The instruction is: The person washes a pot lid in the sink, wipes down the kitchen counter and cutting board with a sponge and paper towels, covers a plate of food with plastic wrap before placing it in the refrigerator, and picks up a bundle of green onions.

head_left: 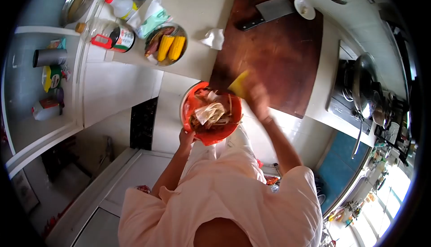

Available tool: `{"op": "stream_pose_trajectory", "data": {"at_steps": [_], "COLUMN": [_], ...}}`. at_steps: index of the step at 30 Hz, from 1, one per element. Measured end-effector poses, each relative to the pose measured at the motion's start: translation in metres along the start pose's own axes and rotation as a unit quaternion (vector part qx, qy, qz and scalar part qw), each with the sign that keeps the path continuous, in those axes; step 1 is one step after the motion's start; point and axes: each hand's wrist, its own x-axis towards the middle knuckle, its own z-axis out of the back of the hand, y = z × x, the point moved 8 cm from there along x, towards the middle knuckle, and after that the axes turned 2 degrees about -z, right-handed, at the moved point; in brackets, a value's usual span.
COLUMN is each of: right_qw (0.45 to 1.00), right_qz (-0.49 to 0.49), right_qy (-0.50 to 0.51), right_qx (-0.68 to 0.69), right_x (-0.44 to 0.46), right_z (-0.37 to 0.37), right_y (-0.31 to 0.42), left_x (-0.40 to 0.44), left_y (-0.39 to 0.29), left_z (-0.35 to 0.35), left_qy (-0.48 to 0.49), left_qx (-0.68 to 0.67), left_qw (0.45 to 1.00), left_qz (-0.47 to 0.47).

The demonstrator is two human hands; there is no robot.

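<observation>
My left hand (186, 138) grips the rim of a trash bin with a red plastic liner (211, 138), holding it below the counter edge. Crumpled wrappers and food scraps (210, 113) fill much of the bin. Over the near edge of a dark wooden cutting board (274, 63), my right hand (257, 96) is closed on a yellow sponge-like piece (239, 84); both are blurred by motion. A cleaver (274, 10) lies at the board's far end, beside a small white dish (305, 8).
On the counter left of the board are a metal bowl (165, 58) with corn cobs (171, 47), a crumpled white tissue (213, 39), a plastic bag (152, 15) and a large bottle (110, 34). A stove with a pan (366, 83) stands at the right. An open cabinet (27, 112) is at the left.
</observation>
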Motion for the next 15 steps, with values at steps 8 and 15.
{"op": "stream_pose_trajectory", "data": {"at_steps": [8,15], "right_qw": [0.629,0.948], "right_qz": [-0.327,0.156], "right_qy": [0.16,-0.262], "right_qx": [0.687,-0.095], "right_x": [-0.09,-0.038], "right_z": [-0.322,0.068], "right_y": [0.032,0.026], "left_x": [-0.003,-0.021], "left_y": [0.002,-0.023], "left_z": [0.007,-0.009], "left_qy": [0.01,0.014], "left_qx": [-0.037,-0.066], "left_qw": [0.999,0.998], "left_qz": [-0.008,0.01]}}
